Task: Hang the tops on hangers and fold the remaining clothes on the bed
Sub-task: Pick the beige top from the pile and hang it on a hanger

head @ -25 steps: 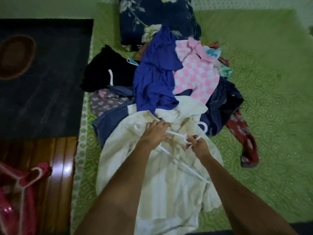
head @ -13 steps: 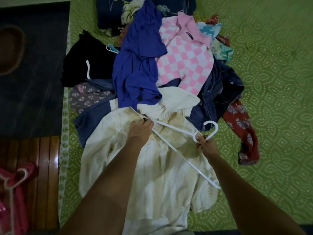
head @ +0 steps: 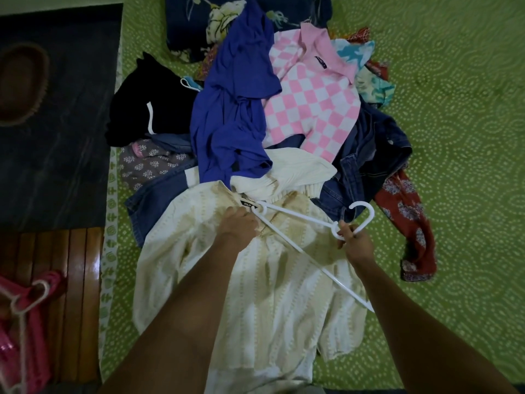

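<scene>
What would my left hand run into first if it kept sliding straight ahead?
Probably the hanger tip at the cream top's collar, right by the left hand; just beyond lies the folded white knit.

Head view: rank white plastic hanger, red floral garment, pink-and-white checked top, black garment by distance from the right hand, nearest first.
1. White plastic hanger: gripped at its neck by the right hand.
2. Red floral garment: just right of the hand, on the green bedspread.
3. Pink-and-white checked top: farther up, mid-pile.
4. Black garment: far left edge of the pile.
</scene>
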Motion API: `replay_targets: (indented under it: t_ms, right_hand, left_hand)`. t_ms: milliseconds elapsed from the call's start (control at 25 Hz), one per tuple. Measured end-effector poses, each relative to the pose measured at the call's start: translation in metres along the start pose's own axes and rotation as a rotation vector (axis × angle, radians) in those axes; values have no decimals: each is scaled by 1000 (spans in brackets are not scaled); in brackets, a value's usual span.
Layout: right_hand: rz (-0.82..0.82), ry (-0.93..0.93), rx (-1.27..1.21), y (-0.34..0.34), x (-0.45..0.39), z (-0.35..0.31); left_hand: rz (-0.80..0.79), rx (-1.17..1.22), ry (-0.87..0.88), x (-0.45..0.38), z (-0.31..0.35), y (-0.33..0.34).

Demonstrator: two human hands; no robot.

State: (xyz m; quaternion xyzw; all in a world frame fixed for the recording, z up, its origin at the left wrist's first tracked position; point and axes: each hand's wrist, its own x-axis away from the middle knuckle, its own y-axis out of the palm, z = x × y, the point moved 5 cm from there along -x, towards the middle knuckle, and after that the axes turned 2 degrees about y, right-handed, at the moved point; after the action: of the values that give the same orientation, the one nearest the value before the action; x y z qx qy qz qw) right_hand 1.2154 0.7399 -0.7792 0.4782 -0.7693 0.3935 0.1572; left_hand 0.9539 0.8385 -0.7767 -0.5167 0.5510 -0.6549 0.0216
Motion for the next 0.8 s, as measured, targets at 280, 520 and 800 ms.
replay_targets:
  t_ms: [280, 520, 800]
  right_hand:
    - [-152, -104, 69, 12, 6, -8]
    - [-275, -219, 95, 64, 30, -78]
    - [-372, -303, 169, 98, 94, -154]
  left_hand:
    - [18, 221, -522, 25, -49, -17]
    - [30, 335, -646, 63, -56, -47]
    - [-85, 689, -349, 115, -36, -95]
